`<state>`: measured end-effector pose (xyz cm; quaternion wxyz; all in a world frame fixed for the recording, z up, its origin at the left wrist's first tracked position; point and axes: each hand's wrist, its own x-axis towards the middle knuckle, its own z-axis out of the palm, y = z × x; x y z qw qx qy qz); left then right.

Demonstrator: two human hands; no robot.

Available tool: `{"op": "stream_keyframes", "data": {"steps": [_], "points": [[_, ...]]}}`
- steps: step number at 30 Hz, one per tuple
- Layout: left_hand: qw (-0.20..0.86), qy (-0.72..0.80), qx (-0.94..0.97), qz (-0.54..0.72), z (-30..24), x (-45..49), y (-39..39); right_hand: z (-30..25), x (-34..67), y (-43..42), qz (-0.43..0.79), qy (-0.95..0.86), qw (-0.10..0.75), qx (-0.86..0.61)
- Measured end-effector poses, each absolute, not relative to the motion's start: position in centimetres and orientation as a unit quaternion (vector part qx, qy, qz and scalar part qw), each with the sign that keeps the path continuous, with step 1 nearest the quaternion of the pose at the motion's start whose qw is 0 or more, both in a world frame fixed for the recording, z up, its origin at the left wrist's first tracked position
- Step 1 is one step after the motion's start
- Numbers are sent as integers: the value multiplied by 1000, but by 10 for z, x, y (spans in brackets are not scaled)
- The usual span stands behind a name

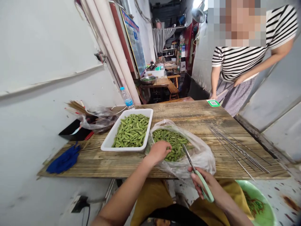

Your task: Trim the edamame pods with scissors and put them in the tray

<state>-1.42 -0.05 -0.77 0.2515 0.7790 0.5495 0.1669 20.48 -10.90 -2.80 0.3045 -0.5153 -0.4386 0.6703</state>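
Note:
My left hand [161, 150] is over the near left part of a clear plastic bag [202, 155] that lies open on the table. Its fingers are curled in at the green soybean pods [172, 138] inside; what they hold, if anything, is hidden. In my right hand [207, 183] is a pair of scissors [199, 175] with pale green handles. The metal blades look closed and point up and away, over the right side of the pods. Left of the bag, a white plastic tray [107, 142] holds many more green pods.
Several long metal skewers [237, 150] lie on the right of the wooden table [113, 164]. At left are a blue cloth [64, 160], a black box [71, 128] and a water bottle [128, 100]. A green basin [261, 201] stands below. A person in stripes [244, 62] stands beyond.

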Motion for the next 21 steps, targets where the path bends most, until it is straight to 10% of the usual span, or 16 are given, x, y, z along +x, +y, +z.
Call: {"op": "stream_keyframes", "data": {"steps": [21], "points": [[409,522,702,259,-10,14,-13,-39,196,-109,665,-474,331,-474]]}}
